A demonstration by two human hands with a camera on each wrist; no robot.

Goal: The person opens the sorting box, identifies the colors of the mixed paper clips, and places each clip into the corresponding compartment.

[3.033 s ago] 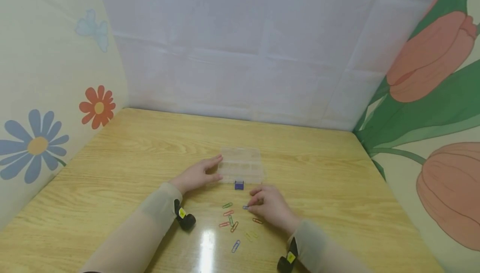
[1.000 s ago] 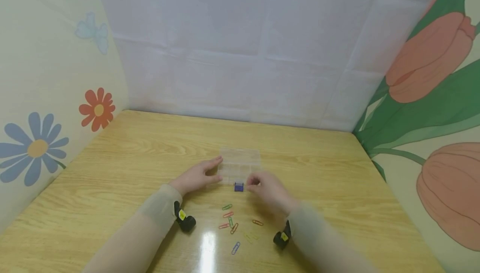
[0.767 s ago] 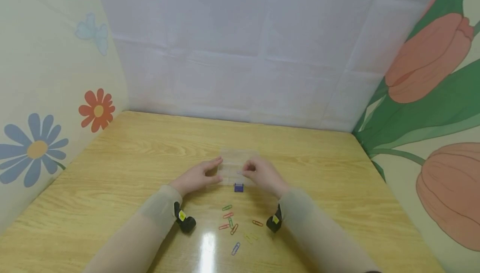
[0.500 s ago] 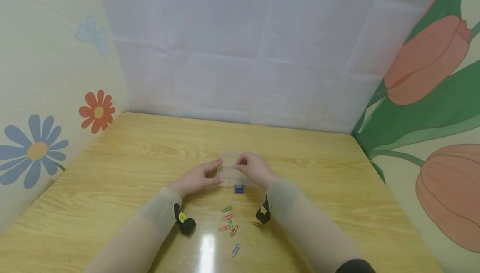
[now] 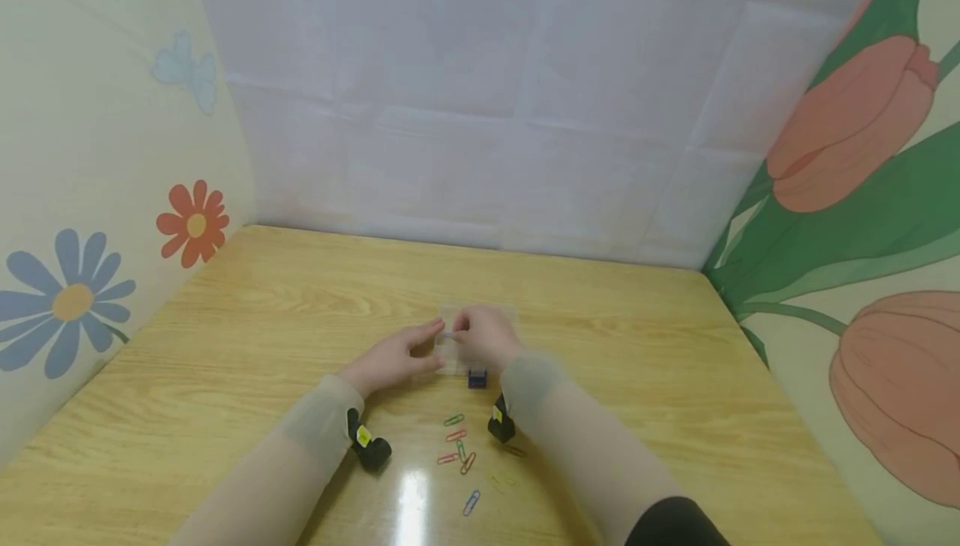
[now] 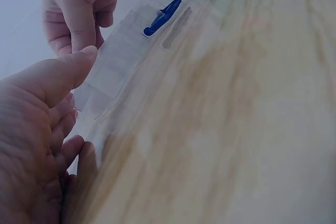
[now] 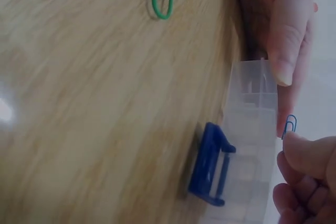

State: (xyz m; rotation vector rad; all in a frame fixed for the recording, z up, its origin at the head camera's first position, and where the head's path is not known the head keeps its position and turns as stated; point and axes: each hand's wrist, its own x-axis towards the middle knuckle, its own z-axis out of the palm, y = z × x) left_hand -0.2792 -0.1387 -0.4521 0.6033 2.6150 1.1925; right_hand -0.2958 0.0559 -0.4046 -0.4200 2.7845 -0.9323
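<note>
A clear plastic compartment box (image 7: 251,135) lies on the table, with a blue latch (image 5: 477,378) at its front. My left hand (image 5: 393,358) holds the box's left end, its thumb at the front corner and its fingers along the side. Over the left part of the box, my right hand (image 5: 486,338) pinches a light blue paper clip (image 7: 291,123) between thumb and fingertips. In the head view this hand and its forearm hide much of the box. Whether anything lies inside the compartments I cannot tell.
In front of the box several loose paper clips lie on the wooden table (image 5: 315,279): green (image 5: 454,420), red (image 5: 447,458), yellow and a darker blue one (image 5: 471,503). My right wrist camera (image 5: 501,419) hangs close by a red-brown clip (image 5: 514,450). A white cloth stands behind.
My right hand has picked up a blue paper clip from the table and moved forward and left with it, over the box. My left hand has stayed at the box's left end.
</note>
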